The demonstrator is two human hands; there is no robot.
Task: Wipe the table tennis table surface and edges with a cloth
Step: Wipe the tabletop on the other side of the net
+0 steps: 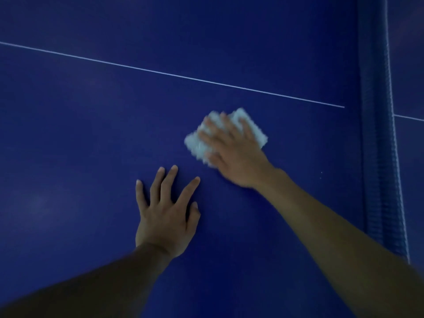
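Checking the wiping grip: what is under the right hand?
A white cloth lies under the right hand, flat on the blue table. Its middle is covered by the hand.

Table tennis play space; the kind of room cannot be told. Dark blue table tennis table (91, 138) fills the whole view, with a thin white line (172, 74) across it. Blue mesh net (378, 157) stands at the right side, the other half (410, 65) beyond it with its own white line. Dim light.

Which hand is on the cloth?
The right hand, pressing flat on the white cloth; the left hand rests bare on the blue table.
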